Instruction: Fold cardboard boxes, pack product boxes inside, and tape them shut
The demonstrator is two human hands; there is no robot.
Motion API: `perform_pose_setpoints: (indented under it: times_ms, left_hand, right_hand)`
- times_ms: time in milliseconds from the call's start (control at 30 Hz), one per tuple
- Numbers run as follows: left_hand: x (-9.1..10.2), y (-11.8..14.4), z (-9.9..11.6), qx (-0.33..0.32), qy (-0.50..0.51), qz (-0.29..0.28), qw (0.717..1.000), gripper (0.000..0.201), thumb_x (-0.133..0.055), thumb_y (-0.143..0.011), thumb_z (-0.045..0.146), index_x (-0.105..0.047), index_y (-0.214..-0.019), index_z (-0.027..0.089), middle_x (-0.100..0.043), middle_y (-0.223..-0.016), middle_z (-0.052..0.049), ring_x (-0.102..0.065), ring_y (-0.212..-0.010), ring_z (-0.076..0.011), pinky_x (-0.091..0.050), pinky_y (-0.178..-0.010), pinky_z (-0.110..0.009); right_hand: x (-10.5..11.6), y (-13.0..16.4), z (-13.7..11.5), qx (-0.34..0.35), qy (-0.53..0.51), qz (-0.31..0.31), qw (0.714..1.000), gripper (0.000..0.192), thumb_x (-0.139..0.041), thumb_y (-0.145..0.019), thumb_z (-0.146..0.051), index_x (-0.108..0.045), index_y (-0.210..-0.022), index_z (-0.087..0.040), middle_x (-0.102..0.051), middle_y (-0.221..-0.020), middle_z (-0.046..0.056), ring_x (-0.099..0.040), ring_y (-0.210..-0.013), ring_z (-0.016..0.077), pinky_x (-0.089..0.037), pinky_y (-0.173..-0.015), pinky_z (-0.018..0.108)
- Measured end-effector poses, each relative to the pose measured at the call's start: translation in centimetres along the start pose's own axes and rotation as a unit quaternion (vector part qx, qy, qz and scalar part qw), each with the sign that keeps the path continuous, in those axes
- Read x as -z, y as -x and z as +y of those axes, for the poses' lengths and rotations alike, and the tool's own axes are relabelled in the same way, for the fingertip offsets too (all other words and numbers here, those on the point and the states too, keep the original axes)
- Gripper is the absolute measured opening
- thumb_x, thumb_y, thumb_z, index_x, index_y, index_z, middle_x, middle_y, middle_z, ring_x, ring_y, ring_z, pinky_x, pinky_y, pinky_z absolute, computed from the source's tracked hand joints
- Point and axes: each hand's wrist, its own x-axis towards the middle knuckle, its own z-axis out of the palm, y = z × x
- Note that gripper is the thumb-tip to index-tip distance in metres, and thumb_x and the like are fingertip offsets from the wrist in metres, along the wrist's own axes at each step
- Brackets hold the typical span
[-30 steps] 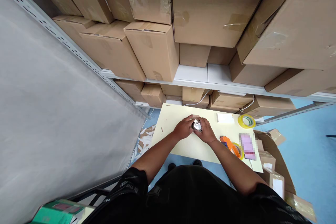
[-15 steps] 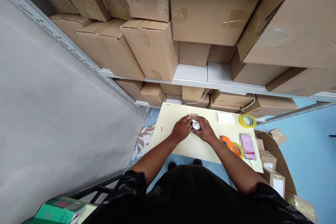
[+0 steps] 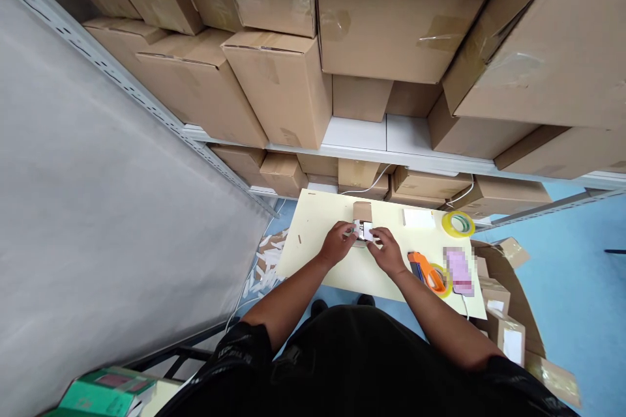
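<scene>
- Head view: the left hand (image 3: pixel 337 243) and the right hand (image 3: pixel 388 249) met over the far middle of a pale yellow table (image 3: pixel 323 221), both closed on a small white and dark packet (image 3: pixel 364 230) held between their fingertips.
- The packet sat just above the tabletop, right at the mouth of a small brown cardboard box (image 3: pixel 362 211) whose flap stood open towards the shelving; whether packet and box touched could not be told.
- To the right on the table lay a white pad (image 3: pixel 418 217), and beyond it a roll of yellow tape (image 3: pixel 458 223) near the far right corner.
- Near the right forearm lay an orange tape dispenser (image 3: pixel 424 270), just beside a pink blurred item (image 3: pixel 460 270).
- Behind the table stood metal shelving (image 3: pixel 405 159) stacked with large cardboard cartons (image 3: pixel 401 13).
- White paper scraps (image 3: pixel 264 264) lay on the blue floor left of the table; a green box (image 3: pixel 98 394) showed at the lower left.
</scene>
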Motion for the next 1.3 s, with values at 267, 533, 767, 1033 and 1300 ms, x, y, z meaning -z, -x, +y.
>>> perform_pose_setpoints:
  times_ms: [267,533,767,1033,1300]
  left_hand:
    - [0.0,-3.6,-0.2,-0.021,-0.065,-0.029,0.997,0.049,-0.069,-0.084,0.014,-0.067,-0.132,0.022,-0.063,-0.138,-0.012,-0.063,-0.126,-0.0273,-0.055,-0.108,-0.046]
    - [1.2,-3.6,2.3,-0.070,-0.047,-0.048,0.995,0.055,-0.071,-0.081,0.012,-0.068,-0.135,0.025,-0.071,-0.128,-0.008,-0.066,-0.120,-0.0238,-0.055,-0.109,-0.042]
    - [1.5,-1.0,0.4,-0.180,-0.159,-0.084,0.967,0.032,-0.070,-0.088,0.015,-0.078,-0.118,0.023,-0.072,-0.132,-0.009,-0.062,-0.128,-0.0270,-0.052,-0.115,-0.051]
    - [0.6,-1.2,0.1,-0.232,-0.228,-0.098,0.941,0.027,-0.062,-0.095,0.016,-0.079,-0.114,0.021,-0.073,-0.131,-0.011,-0.062,-0.129,-0.0281,-0.051,-0.116,-0.054]
    - [-0.2,0.2,0.1,-0.234,-0.269,-0.114,0.927,0.036,-0.059,-0.092,0.012,-0.075,-0.124,0.018,-0.066,-0.144,-0.015,-0.054,-0.145,-0.0310,-0.042,-0.124,-0.058]
  right_hand:
    - [-0.1,0.0,-0.6,0.085,0.126,-0.002,0.988,0.036,-0.055,-0.098,-0.032,-0.067,-0.131,-0.023,-0.063,-0.128,0.014,-0.067,-0.116,0.0305,-0.061,-0.100,0.050]
    - [-0.4,-0.2,-0.1,0.036,0.102,0.014,0.994,0.031,-0.058,-0.094,-0.033,-0.064,-0.123,-0.024,-0.067,-0.122,0.012,-0.071,-0.105,0.0280,-0.063,-0.090,0.047]
    - [-0.7,0.2,0.1,-0.013,0.079,0.018,0.997,0.039,-0.063,-0.087,-0.036,-0.058,-0.124,-0.025,-0.072,-0.109,0.009,-0.074,-0.093,0.0270,-0.063,-0.081,0.046]
    - [-0.6,0.4,0.3,0.014,0.093,0.018,0.995,0.037,-0.060,-0.090,-0.032,-0.060,-0.126,-0.023,-0.071,-0.117,0.011,-0.074,-0.093,0.0264,-0.064,-0.082,0.047]
    - [-0.2,0.8,0.7,0.101,0.165,0.003,0.981,0.027,-0.054,-0.094,-0.026,-0.071,-0.116,-0.022,-0.066,-0.133,0.016,-0.070,-0.113,0.0304,-0.063,-0.095,0.050]
